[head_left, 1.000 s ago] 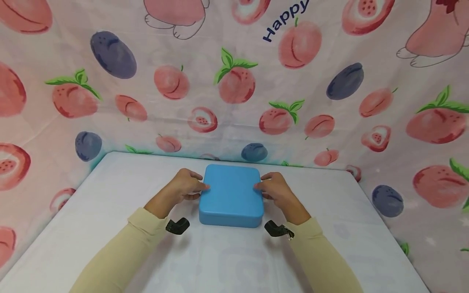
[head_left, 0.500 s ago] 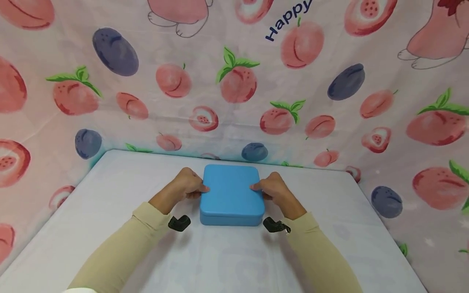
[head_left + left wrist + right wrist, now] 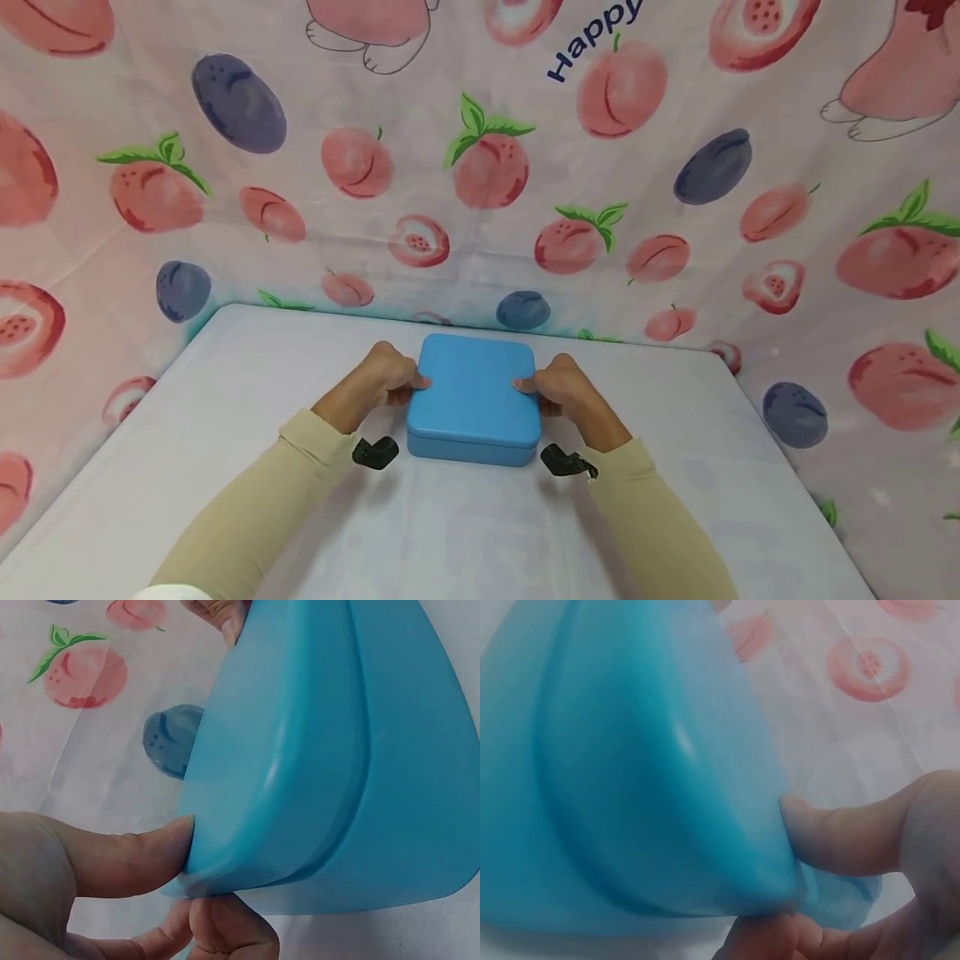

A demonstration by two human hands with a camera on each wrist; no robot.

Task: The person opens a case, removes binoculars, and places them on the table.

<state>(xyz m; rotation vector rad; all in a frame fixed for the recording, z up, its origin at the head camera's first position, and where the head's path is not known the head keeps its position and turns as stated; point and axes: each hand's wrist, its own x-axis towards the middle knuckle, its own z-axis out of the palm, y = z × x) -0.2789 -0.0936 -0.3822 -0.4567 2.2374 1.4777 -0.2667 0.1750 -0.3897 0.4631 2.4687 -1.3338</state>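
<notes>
A blue plastic box with rounded corners stands on the white-covered table, its smooth lid (image 3: 474, 392) lying over the box body (image 3: 424, 765). My left hand (image 3: 384, 375) grips the lid's left side, thumb on the top surface and curled fingers at the edge below. On the opposite side my right hand (image 3: 567, 390) pinches the lid the same way. Both wrist views show a seam between lid and body, with the bent fingers right at the lid's lower edge. Whatever the box contains is hidden.
A pink cloth (image 3: 450, 167) printed with peaches and plums hangs behind the table and down both sides. The white tabletop (image 3: 480, 533) extends around the box. Black wrist mounts (image 3: 375, 452) stick out near both cuffs.
Fingers that were looser along the box's sides have curled in under the lid's edge, and the thumbs now press on its top. The box stays in about the same place.
</notes>
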